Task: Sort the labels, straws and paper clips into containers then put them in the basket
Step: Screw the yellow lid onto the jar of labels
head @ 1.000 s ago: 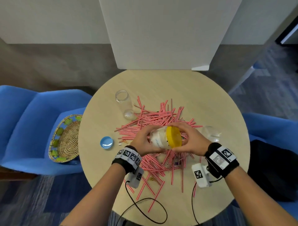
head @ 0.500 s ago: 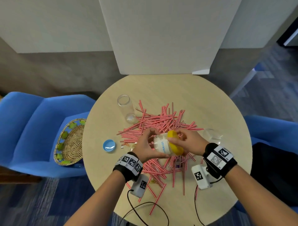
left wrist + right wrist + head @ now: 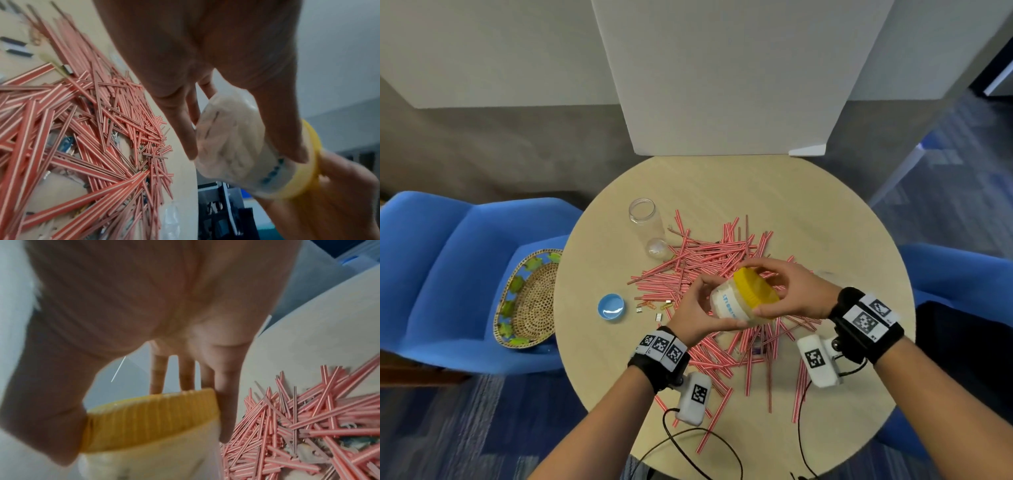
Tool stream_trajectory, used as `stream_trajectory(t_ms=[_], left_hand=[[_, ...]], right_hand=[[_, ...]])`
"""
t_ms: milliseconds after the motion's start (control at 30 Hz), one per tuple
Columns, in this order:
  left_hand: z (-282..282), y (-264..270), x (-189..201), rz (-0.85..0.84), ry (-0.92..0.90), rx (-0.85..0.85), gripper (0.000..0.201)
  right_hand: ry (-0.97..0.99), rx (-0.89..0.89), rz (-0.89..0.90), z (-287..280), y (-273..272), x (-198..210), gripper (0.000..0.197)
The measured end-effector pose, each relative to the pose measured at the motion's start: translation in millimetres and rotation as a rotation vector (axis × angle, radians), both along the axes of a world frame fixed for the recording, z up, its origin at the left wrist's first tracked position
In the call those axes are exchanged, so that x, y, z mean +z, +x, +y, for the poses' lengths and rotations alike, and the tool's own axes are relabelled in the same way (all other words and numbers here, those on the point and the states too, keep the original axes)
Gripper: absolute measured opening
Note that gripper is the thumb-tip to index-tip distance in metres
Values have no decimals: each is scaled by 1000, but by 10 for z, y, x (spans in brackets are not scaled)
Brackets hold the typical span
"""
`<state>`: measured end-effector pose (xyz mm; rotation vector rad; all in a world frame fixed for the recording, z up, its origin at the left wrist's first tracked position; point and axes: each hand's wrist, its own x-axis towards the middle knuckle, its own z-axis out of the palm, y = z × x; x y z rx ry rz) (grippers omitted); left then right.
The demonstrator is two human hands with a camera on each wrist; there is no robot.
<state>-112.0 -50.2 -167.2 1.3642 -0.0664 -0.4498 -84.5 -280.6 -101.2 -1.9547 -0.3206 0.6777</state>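
Head view: a round wooden table (image 3: 825, 212) carries a scatter of red-and-white straws (image 3: 709, 260), and both hands meet above its middle.
Jar: a pale translucent jar (image 3: 729, 306) with blue lettering is held tilted in the air over the straws, between the two hands, its yellow lid (image 3: 755, 287) facing up and to the right.
Left hand: the left hand (image 3: 697, 313) grips the jar's body, thumb and fingers curled round its wall; the left wrist view shows the fingers (image 3: 180, 129) lying along the pale side.
Right hand: the right hand (image 3: 796, 291) grips the yellow lid by its ribbed rim, thumb on the near edge and fingers (image 3: 185, 374) over the far edge.
Paper clips: a few small clips (image 3: 650, 306) lie on the table just left of the left hand.
Blue lid: a blue lid (image 3: 611, 307) lies further left, open side up.
Clear jar: an uncapped clear jar (image 3: 647, 226) lies on its side at the far left edge of the straws.
Basket: a woven basket (image 3: 530, 298) sits on a blue chair (image 3: 448, 260) beside the table, well apart from the hands.
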Motion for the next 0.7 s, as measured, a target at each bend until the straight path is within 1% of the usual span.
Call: stream_trajectory(t_ms=[100,200,267,367,400,433,467,500,567,633,700], left_hand=[[37,-1,56,158,-159,-27,80],[55,19,138,267,-260,-52,84],[77,30,163,318,-322,-61,86],[113,36,189,333,-333,-99,91],[118,48,203,336,-328,-91,91],[116,58,223,318,-300,-68,89],[112,78,255,271,-226,-37,86],[101,103,291,187,-110,-5,81],[76,130,347,28,87,42,71],[75,141,342,-49,141,74,65],[97,136,280,-76,118,88,64]], right_hand=[[118,-18,-28,52,-46,8,77],[123,-85,-116,142,-85,20,72],[39,-89,-259,223,-122,37,72],[-151,1,-566,306,-174,115,71],[-196,26,-616,316,-155,140,72],[-248,41,-628,322,-135,158,73],[-308,35,-606,328,-107,147,75],[-361,5,-546,344,-82,126,79],[-388,-125,-347,413,-70,60,87],[-374,-222,-157,521,-54,74,94],[-400,-154,-52,546,30,192,100]])
